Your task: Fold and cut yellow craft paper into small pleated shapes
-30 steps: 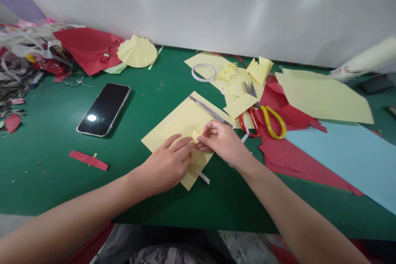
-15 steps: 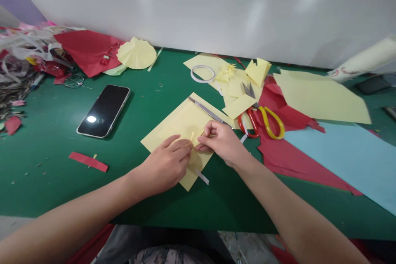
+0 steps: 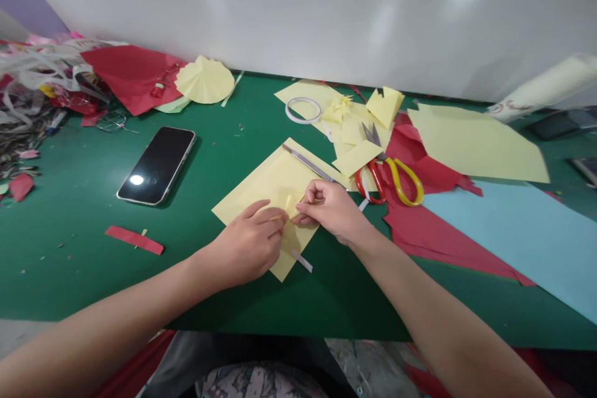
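Btwn hands (image 3: 255,241), sm. yel. paper (image 3: 291,206) seems folded.

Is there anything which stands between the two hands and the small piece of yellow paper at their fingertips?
Nothing visible stands between them: the left hand and the right hand both have their fingers at the small piece of yellow paper. The slim metal tool lies beyond the right hand, outside that gap.

A phone (image 3: 157,165) lies on a table (image 3: 93,286), left of a paper sheet (image 3: 261,183) that bears a slim tool (image 3: 308,161), with a paper strip (image 3: 135,240) before the phone. Behind the sheet, a tape ring (image 3: 289,113) rests on paper scraps (image 3: 354,127), scissors (image 3: 405,189) to their right.
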`<move>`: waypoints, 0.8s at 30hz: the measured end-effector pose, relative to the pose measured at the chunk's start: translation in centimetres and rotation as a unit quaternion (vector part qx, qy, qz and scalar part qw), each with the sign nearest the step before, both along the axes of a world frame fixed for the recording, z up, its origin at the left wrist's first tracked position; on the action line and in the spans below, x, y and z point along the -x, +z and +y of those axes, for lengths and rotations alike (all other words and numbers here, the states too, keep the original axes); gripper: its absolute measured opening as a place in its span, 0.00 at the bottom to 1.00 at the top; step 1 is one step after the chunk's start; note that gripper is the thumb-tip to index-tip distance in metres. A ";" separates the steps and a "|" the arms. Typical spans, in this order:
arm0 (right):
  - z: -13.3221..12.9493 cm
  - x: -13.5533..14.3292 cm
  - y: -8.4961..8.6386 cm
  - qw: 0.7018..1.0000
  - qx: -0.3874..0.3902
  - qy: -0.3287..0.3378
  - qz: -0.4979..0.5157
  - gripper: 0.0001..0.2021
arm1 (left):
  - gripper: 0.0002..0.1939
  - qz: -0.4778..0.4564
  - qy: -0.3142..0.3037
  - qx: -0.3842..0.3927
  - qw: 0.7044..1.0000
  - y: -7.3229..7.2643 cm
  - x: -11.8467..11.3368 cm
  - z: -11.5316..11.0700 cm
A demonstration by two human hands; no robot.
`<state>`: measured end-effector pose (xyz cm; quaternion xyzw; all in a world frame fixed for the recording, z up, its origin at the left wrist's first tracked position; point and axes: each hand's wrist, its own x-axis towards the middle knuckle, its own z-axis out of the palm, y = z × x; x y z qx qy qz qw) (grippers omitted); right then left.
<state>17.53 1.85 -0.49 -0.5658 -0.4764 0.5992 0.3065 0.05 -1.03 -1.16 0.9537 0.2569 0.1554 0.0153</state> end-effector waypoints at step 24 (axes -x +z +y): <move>0.3 -1.2 0.3 0.999 -0.001 0.044 0.021 0.11 | 0.18 -0.073 0.041 0.080 0.993 -0.3 -0.3 0.4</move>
